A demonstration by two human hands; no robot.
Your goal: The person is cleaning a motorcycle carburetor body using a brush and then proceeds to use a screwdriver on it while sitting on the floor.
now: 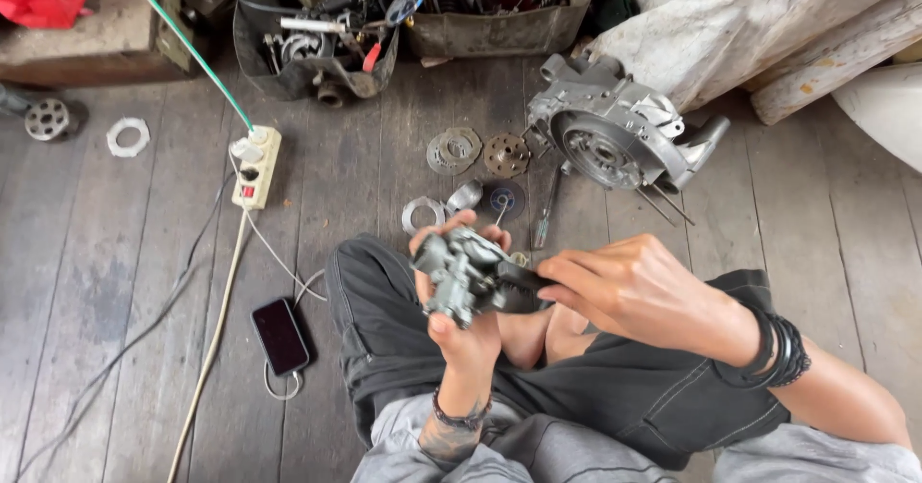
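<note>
Grey cast-metal carburettor [459,277] is gripped in the left hand [461,325] above the lap; the right hand [634,291] is closed on a dark tool [523,277] applied to it. Discs [453,150] (already removed, apparently) lie on the floor [115,253] beside the engine casing [615,137]; reassembly appears outstanding.

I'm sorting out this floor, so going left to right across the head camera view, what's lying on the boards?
White ring → power strip → phone → small metal part held in the left hand → right hand, touching that part. Beyond the hands: grey engine casing.
</note>
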